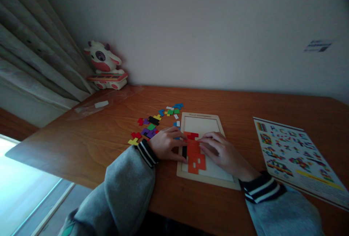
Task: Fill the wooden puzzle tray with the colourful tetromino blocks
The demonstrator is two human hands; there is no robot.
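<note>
Fingers of the left hand (pixel 166 144): thumb and index apart in a loose C, tips at the left edge of the orange pieces (pixel 194 149), black piece (pixel 184 151) showing in the gap; looks like steadying, no clear grip. Right hand (pixel 222 152): fingers bent, thumb and index tips close together at the right edge of the same orange pieces; pressing or pinching one, can't tell which, tips too small to read. Step in hand, as judged: seating or nudging flat pieces together inside the wooden tray (pixel 209 180), which lies under both sets of fingertips. Orange pieces sit between the two hands and run nearer the wearer, small gaps showing in that nearer part; red piece (pixel 193 135) just beyond the fingertips. Bare tray floor shows beyond the fingers and below the right hand, so filling looks partial. Next move seems to call for squaring edges flush, left tips holding neighbours while right tips push sideways. Loose colored pieces (pixel 151 127) lie left of and beyond the left fingers, on the table (pixel 114 127). Printed sheet (pixel 297 156) lies right of the right hand, well apart from its fingers.
</note>
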